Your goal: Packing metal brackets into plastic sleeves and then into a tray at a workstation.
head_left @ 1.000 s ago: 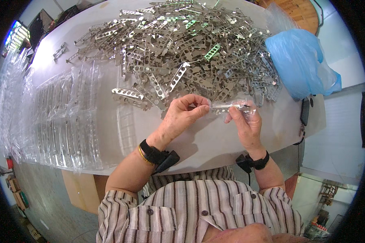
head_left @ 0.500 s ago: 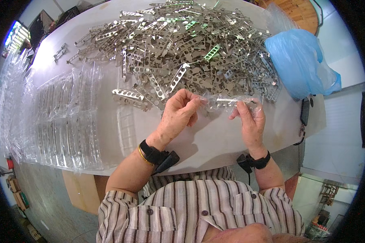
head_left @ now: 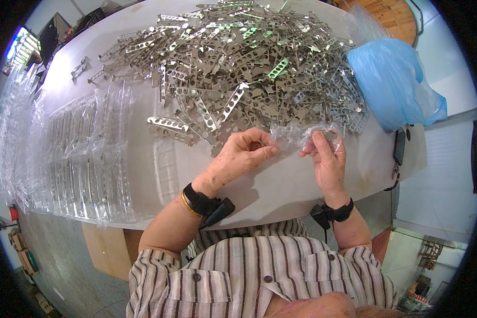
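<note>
A small clear plastic bag [head_left: 291, 135] with a shiny metal piece inside stretches between my two hands, just above the table's near side. My left hand [head_left: 245, 151] pinches the bag's left end between thumb and fingertips. At the other end my right hand [head_left: 326, 155] grips the bag with the thumb laid over it. Glare on the film hides much of the piece. Just beyond my hands begins a large heap of perforated metal brackets [head_left: 233, 103]. A single bracket [head_left: 167, 124] lies at the heap's near left edge.
Clear bags packed with metal pieces [head_left: 90, 164] lie in rows at the left. A blue plastic bag [head_left: 387, 79] sits on the right of the white table [head_left: 169, 206]. A black object [head_left: 399, 146] rests by the right edge. A cardboard box [head_left: 105, 249] stands below.
My left hand has moved slightly nearer to me and to the right, its fingers more curled. The bag has tilted and crumpled a little; my right hand keeps its hold.
</note>
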Available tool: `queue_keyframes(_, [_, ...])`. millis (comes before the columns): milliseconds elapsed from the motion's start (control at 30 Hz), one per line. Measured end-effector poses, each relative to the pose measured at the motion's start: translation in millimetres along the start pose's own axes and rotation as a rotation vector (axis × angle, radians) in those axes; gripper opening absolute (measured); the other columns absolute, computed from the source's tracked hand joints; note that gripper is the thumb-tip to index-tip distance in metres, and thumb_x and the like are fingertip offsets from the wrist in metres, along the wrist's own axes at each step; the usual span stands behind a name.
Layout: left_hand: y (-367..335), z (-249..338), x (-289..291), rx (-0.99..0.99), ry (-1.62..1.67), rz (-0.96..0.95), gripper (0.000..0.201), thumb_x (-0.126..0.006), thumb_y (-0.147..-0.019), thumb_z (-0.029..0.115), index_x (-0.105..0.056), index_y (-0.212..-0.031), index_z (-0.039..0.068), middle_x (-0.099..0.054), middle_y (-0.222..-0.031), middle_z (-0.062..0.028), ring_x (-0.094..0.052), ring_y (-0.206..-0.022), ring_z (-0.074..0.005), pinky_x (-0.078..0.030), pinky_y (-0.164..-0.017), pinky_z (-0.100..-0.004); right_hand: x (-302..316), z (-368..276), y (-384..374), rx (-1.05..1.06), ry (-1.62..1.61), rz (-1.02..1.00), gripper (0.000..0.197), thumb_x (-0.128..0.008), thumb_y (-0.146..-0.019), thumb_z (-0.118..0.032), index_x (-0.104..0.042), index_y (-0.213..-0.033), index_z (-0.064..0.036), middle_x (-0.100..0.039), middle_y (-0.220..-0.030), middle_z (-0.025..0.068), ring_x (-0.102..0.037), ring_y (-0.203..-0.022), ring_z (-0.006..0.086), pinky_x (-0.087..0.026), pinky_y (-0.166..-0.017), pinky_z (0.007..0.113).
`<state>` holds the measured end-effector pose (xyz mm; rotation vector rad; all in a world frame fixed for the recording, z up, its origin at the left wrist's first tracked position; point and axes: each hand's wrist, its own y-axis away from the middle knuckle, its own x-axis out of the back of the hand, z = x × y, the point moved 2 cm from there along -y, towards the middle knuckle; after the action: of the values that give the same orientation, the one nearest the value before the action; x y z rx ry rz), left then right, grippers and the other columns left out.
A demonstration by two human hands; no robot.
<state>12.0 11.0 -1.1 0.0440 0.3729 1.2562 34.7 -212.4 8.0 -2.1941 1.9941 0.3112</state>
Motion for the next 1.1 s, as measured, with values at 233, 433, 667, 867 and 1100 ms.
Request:
queue_keyframes(233, [-6, -15, 12, -0.068, 0.161, 0.126, 0.009, -0.062, -0.097, 0.013, -0.059, -0.091, 0.007, -0.063, -0.081, 0.0018, -0.053, -0.063, -0.0058, -0.042, -0.057, -0.0209, 6, -1, 0, -0.064, -0.117, -0.005, 0.011, -0.064, -0.099, -0.017, -0.063, -0.106, -0.0082, -0.066, -0.082, 0.0019, -0.065, -0.073, 0.0133, -0.057, -0.067, 0.035])
queue_keyframes(433, [-4, -2, 7, -0.161, 0.358, 0.166, 0.012, -0.061, -0.096, 0.016, -0.057, -0.1, 0.005, -0.062, -0.117, -0.0089, -0.062, -0.08, -0.0118, -0.051, -0.065, -0.0242, 8, -4, 2, -0.081, -0.056, -0.023, 0.009, -0.063, -0.1, -0.016, -0.063, -0.106, -0.0089, -0.067, -0.083, 0.0017, -0.065, -0.072, 0.0132, -0.056, -0.066, 0.033])
queue_keyframes(667, [0, 2, 6, -0.259, -0.072, 0.105, 0.045, -0.074, -0.091, 0.025, -0.059, -0.128, 0.005, -0.061, -0.126, -0.005, -0.056, -0.108, -0.0128, -0.047, -0.092, -0.029, 0, -15, 5, -0.038, 0.145, -0.112, 0.009, -0.063, -0.099, -0.012, -0.062, -0.107, -0.0066, -0.065, -0.086, 0.0023, -0.064, -0.072, 0.0121, -0.055, -0.066, 0.031])
queue_keyframes(867, [3, 5, -10, -0.309, -0.14, -0.073, 0.033, -0.072, -0.093, 0.015, -0.063, -0.121, 0.001, -0.067, -0.113, -0.0038, -0.059, -0.103, -0.0127, -0.047, -0.095, -0.0308, -11, -15, 9, -0.014, 0.172, -0.215, 0.011, -0.065, -0.098, -0.01, -0.061, -0.107, -0.0049, -0.066, -0.089, 0.0022, -0.062, -0.072, 0.0102, -0.053, -0.066, 0.027])
queue_keyframes(1100, [2, -4, -7, -0.163, -0.208, -0.093, 0.018, -0.067, -0.098, 0.014, -0.067, -0.112, 0.003, -0.064, -0.09, 0.0017, -0.059, -0.082, -0.0084, -0.05, -0.074, -0.0259, -11, -14, 8, -0.095, 0.235, -0.295, 0.011, -0.067, -0.098, -0.012, -0.062, -0.105, -0.0047, -0.065, -0.087, 0.0004, -0.061, -0.072, 0.0075, -0.051, -0.064, 0.024])
